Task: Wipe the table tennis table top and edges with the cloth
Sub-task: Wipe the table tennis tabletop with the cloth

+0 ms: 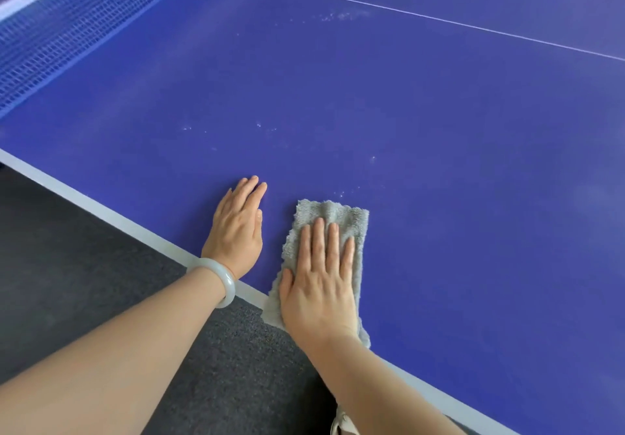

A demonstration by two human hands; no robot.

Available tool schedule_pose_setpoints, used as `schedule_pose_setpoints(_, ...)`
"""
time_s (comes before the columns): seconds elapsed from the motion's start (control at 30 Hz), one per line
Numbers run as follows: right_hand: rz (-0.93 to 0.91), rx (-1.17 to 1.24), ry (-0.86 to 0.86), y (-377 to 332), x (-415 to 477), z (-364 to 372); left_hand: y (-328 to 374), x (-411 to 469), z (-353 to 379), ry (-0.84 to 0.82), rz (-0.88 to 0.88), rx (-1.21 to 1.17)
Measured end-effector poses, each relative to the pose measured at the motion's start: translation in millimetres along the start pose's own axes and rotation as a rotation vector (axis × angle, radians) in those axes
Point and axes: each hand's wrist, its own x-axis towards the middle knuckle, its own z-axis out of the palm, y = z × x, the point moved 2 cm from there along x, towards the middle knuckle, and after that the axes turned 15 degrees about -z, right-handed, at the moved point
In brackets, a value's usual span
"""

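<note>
Pressed flat by the right hand, fingers straight and slightly spread, a grey terry cloth is laid over the white near edge of the blue desk; the left hand is rested flat alongside, fingers together.

Bright, even light covers the blue table top, with a pale sheen toward the far right. Shadows under the left hand and right hand are faint and soft. The net at upper left is blurred; the hands are sharp.

No writing, brand or number is readable on the table or cloth.
</note>
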Motion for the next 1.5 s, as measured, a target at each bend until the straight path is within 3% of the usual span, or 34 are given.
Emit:
schedule_pose_setpoints(0.1, -0.164, -0.037, -0.002, 58.5, -22.8, -15.1, -0.6, 0.5, -0.7, -0.006, 0.006, -0.005)
schedule_pose_setpoints(0.23, 0.175, -0.09, 0.013, 177.7, -57.5, -48.6, -1.1, 1.3, 1.4, -0.005, -0.017, -0.018)
schedule_pose_setpoints(0.37, 0.418, -0.084, 0.016, 152.1, -47.6, -42.8, -2.3, 1.5, 4.6, 0.017, -0.015, -0.02)
schedule_pose_setpoints(0.57, 0.003, -0.075, -0.022, 25.8, 9.5, -3.8, -2.7, 0.5, 3.7, 0.018, -0.001, -0.015)
schedule_pose_setpoints(0.63, -0.137, -0.051, -0.034, 42.4, 14.9, -11.9, -2.7, 0.3, 2.5, 0.018, 0.003, -0.007)
schedule_pose_setpoints(0.7, -0.152, -0.075, -0.009, 91.7, 8.1, -25.2, -2.8, 0.5, 2.6, 0.016, 0.002, 0.003)
schedule_pose_setpoints(0.83, 0.349, -0.096, 0.055, 215.3, 10.4, -59.1, -1.7, 0.4, 3.8, 0.022, -0.018, 0.01)
schedule_pose_setpoints(0.9, 0.596, -0.055, 0.049, 238.5, 32.1, -68.0, -0.7, 0.9, 3.8, 0.03, -0.021, 0.013)
schedule_pose_setpoints(0.97, 0.666, -0.046, 0.062, 225.3, 63.1, -66.8, -0.3, 0.8, 3.8, 0.033, -0.022, 0.025)
schedule_pose_setpoints(1.03, 0.538, -0.058, 0.076, 188.5, 94.2, -55.5, -0.2, 0.6, 4.1, 0.036, -0.021, 0.036)
schedule_pose_setpoints(1.17, 0.09, -0.047, 0.029, 99.1, 118.0, -22.2, -1.5, -0.5, 4.0, 0.02, -0.012, 0.056)
schedule_pose_setpoints(1.23, -0.147, -0.036, -0.037, 102.1, 107.3, -27.6, -1.8, -1.4, 3.2, 0.016, -0.012, 0.074)
schedule_pose_setpoints(1.3, -0.278, -0.07, -0.07, 148.8, 91.0, -43.4, -2.5, -2.4, 2.7, 0.006, -0.016, 0.094)
schedule_pose_setpoints(1.33, -0.238, -0.101, -0.054, 183.6, 83.7, -53.5, -1.8, -1.6, 3.4, 0.003, -0.02, 0.101)
schedule_pose_setpoints(1.43, 0.178, -0.112, 0.031, 281.3, 65.5, -82.4, 1.9, 0.0, 4.2, -0.01, -0.049, 0.124)
schedule_pose_setpoints(1.5, 0.394, -0.093, 0.034, 293.6, 72.7, -86.2, 4.0, 0.3, 3.6, -0.018, -0.063, 0.142)
